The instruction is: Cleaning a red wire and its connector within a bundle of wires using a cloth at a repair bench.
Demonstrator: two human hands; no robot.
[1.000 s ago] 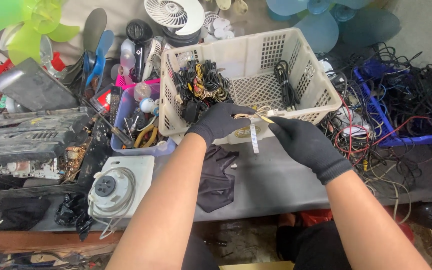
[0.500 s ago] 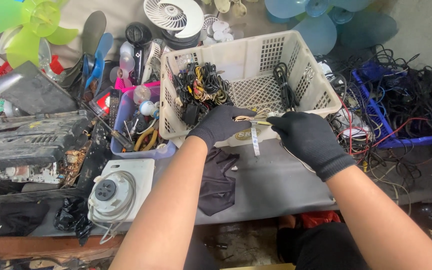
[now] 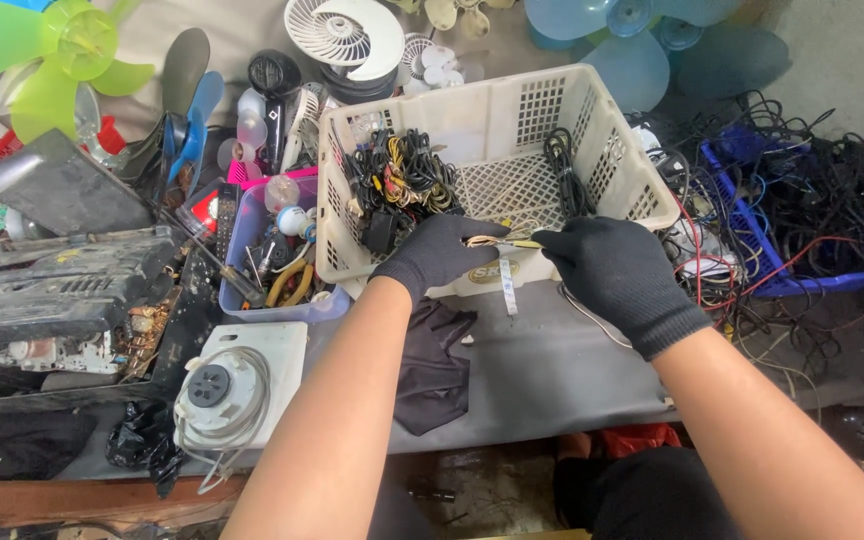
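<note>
Both my hands wear black gloves and meet over the front rim of a white plastic basket (image 3: 592,105). My left hand (image 3: 437,255) pinches one end of a thin pale cable (image 3: 508,285), whose flat strip hangs down. My right hand (image 3: 617,280) grips the other end of the same cable, and a thin wire trails below it. Inside the basket lie a tangle of black and yellow cables (image 3: 402,175) at the left and a coiled black cord (image 3: 562,170) at the right.
A purple tub of small parts (image 3: 277,250) stands left of the basket. A white fan motor (image 3: 227,395) and a black cloth (image 3: 432,365) lie on the grey surface. Tangled wires and a blue tray (image 3: 792,215) fill the right. Fan blades (image 3: 52,60) lie at the back.
My hands have shifted slightly left and closer together over the basket's front rim, still holding the thin cable. Nothing else has moved.
</note>
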